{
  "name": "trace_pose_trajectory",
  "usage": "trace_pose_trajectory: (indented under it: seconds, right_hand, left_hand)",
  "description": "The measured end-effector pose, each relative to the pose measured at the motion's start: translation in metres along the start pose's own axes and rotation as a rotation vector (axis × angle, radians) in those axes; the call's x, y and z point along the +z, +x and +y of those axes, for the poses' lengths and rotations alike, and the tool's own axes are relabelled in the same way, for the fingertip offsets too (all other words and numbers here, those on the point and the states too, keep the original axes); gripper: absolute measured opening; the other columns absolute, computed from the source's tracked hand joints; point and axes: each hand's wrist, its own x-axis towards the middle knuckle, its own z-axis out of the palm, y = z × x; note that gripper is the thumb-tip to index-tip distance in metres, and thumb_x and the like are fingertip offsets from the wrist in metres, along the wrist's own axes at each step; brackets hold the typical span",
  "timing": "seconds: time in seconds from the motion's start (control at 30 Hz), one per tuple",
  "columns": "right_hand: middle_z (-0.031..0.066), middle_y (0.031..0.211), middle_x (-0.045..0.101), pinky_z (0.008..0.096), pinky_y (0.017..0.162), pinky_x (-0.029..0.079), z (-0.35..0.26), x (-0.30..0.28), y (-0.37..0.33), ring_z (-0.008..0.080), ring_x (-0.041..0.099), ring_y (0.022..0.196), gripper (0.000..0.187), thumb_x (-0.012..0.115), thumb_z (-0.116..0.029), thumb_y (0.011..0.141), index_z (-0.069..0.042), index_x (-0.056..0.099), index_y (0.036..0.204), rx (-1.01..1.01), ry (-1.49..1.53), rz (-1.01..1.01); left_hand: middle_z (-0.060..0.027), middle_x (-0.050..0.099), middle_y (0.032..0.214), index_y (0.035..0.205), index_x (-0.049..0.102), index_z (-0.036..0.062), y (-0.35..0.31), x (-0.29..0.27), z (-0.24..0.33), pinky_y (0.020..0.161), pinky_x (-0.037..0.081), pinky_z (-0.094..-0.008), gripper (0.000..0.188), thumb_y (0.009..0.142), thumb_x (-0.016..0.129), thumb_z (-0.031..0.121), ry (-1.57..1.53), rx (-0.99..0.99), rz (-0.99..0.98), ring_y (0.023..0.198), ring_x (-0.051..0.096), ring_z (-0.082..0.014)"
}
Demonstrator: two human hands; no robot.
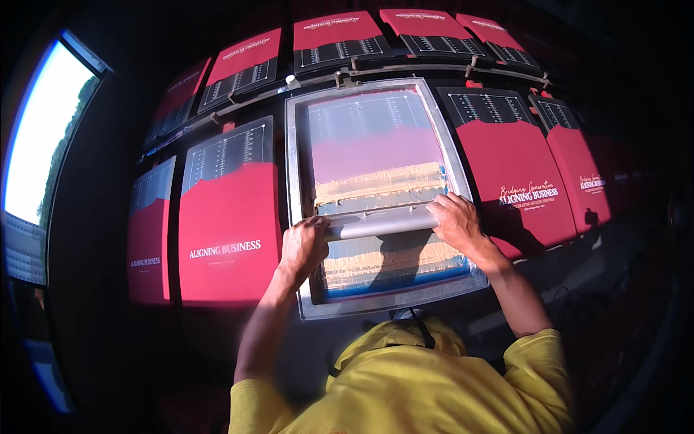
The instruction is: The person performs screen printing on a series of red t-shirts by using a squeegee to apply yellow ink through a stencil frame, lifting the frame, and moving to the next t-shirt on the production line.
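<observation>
A screen-printing frame (294,155) with a metal rim lies in front of me over a dark board. Across its mesh runs a metal-handled squeegee (383,222), held level from side to side. My left hand (305,249) is closed around its left end, and my right hand (457,223) grips the right end. Thick cream ink (383,182) lies in a ridged band just beyond the squeegee. More cream ink streaks the mesh on the near side, above a blue strip (397,284). The squeegee's blade is hidden under the handle.
Red printed fabric pieces on dark boards stand left and right of the frame, such as a left one (230,217) and a right one (506,166). A metal rail (394,70) passes behind the frame, with another row of boards beyond. A bright window (50,123) is at far left.
</observation>
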Motion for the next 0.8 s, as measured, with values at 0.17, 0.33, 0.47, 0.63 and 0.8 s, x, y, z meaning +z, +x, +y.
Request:
trace_pose_trajectory:
  seconds: [0.17, 0.33, 0.47, 0.63, 0.8]
  right_hand:
    - [0.0078, 0.09, 0.059, 0.0411, 0.076, 0.051, -0.043, -0.017, -0.067, 0.028, 0.059, 0.09, 0.026, 0.069, -0.007, 0.068, -0.005, 0.066, 0.093, 0.016, 0.019, 0.005]
    - [0.0084, 0.086, 0.058, 0.0395, 0.069, 0.049, -0.046, -0.004, -0.073, 0.0267, 0.059, 0.083, 0.021, 0.061, -0.005, 0.071, -0.003, 0.065, 0.092, -0.039, -0.056, 0.058]
    - [0.0093, 0.086, 0.059, 0.0396, 0.069, 0.049, -0.031, 0.01, -0.045, 0.0272, 0.058, 0.082, 0.02, 0.061, -0.003, 0.07, -0.002, 0.064, 0.089, -0.018, -0.08, 0.033]
    - [0.0109, 0.088, 0.061, 0.0422, 0.075, 0.051, 0.011, 0.029, 0.02, 0.0301, 0.061, 0.089, 0.016, 0.063, 0.0, 0.067, -0.002, 0.062, 0.083, -0.016, -0.06, 0.047]
    - [0.011, 0.09, 0.062, 0.0432, 0.078, 0.052, 0.03, 0.019, 0.058, 0.0316, 0.061, 0.092, 0.025, 0.074, -0.004, 0.06, -0.003, 0.065, 0.084, 0.022, -0.028, -0.083]
  left_hand:
    - [-0.0115, 0.067, 0.121, 0.113, 0.066, 0.0054, -0.084, 0.02, 0.031, 0.089, 0.057, -0.0393, 0.043, 0.07, 0.063, 0.0, 0.07, -0.039, -0.088, 0.112, 0.065, -0.0281]
    - [-0.0131, 0.068, 0.119, 0.111, 0.065, 0.0036, -0.1, 0.044, 0.025, 0.091, 0.056, -0.0395, 0.043, 0.068, 0.063, 0.001, 0.035, 0.049, 0.066, 0.113, 0.065, -0.0285]
    - [-0.0134, 0.068, 0.117, 0.11, 0.066, 0.0037, -0.06, 0.042, 0.004, 0.091, 0.056, -0.0393, 0.041, 0.069, 0.063, 0.001, 0.03, 0.06, 0.057, 0.111, 0.065, -0.0286]
    - [-0.0111, 0.071, 0.106, 0.104, 0.068, 0.0066, 0.015, 0.031, -0.023, 0.077, 0.059, -0.0391, 0.036, 0.07, 0.06, -0.002, 0.072, 0.032, 0.023, 0.095, 0.07, -0.0294]
    - [-0.0112, 0.07, 0.093, 0.099, 0.07, 0.0081, 0.051, 0.011, -0.033, 0.071, 0.058, -0.0428, 0.03, 0.071, 0.061, 0.0, 0.096, -0.02, -0.135, 0.082, 0.07, -0.0317]
